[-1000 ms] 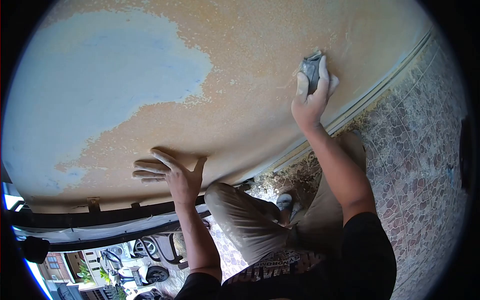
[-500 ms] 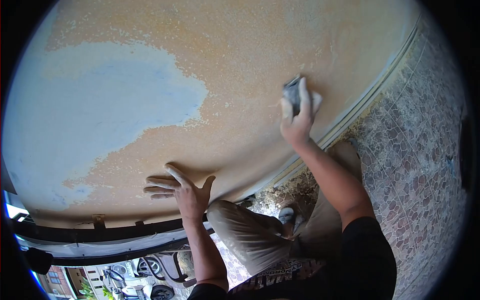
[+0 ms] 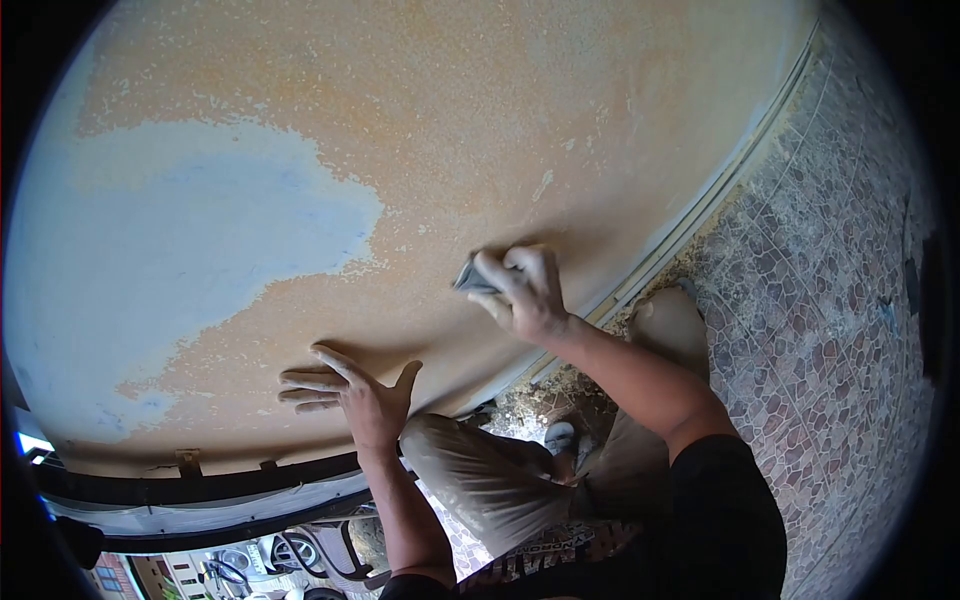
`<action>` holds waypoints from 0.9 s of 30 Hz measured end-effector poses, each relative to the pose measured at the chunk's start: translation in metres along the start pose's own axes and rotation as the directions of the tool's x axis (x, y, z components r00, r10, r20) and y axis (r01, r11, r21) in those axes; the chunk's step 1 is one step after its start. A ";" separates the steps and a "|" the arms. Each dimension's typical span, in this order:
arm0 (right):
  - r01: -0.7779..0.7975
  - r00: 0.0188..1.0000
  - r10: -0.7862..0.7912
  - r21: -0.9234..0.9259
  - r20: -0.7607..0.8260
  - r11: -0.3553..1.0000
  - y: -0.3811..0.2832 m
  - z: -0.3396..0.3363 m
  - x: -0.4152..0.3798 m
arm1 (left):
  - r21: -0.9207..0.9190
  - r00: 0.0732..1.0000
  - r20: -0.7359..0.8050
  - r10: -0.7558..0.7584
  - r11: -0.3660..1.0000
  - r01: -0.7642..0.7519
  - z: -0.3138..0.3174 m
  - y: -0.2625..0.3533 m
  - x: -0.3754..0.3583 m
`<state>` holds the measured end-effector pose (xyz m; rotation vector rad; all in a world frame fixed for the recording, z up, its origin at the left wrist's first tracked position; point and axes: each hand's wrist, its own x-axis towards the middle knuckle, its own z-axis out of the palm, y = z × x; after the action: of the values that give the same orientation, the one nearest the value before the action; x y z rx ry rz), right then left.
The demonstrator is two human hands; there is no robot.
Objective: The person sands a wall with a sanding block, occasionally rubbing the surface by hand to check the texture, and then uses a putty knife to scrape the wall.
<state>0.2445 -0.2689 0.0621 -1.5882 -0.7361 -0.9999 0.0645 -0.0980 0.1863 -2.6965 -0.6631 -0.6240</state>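
A large curved panel (image 3: 480, 190) with worn tan and pale blue patches fills the upper view. Against its surface, my right hand (image 3: 528, 290) is closed around a folded grey piece of sandpaper (image 3: 474, 277); my fingers cover most of the piece. Lower and further left, my left hand (image 3: 368, 393) rests on the same panel with fingers spread and nothing held. Whitish dust coats the fingers of both hands.
A ridged edge strip (image 3: 690, 222) runs along the panel's right side, beside a stone-patterned tiled floor (image 3: 800, 330) dusted with powder. My bent knee (image 3: 440, 445) is close under the panel. A chair (image 3: 345, 550) and parked motorcycles (image 3: 250, 560) appear at the lower left.
My right hand has swept left and down across the panel with the sandpaper and turned so its fingers point left. My left hand stays spread in nearly the same place. The view has shifted slightly.
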 end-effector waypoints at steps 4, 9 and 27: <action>0.036 0.988 -0.063 -0.182 -0.144 0.983 0.038 -0.005 0.018 | -0.017 0.997 0.078 -0.014 1.000 0.016 -0.006 -0.006 -0.004; -0.538 0.780 0.464 -0.071 -0.421 0.840 0.059 -0.012 0.028 | 0.095 0.995 0.102 -0.006 0.995 -0.003 0.000 -0.002 -0.003; -0.049 0.997 0.040 -0.153 -0.059 0.987 0.027 -0.015 0.006 | -0.030 0.999 0.050 0.014 0.999 -0.013 0.009 0.010 -0.002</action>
<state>0.2673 -0.2899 0.0568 -1.6944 -0.5942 -1.0859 0.0707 -0.1043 0.1759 -2.7498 -0.6525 -0.5692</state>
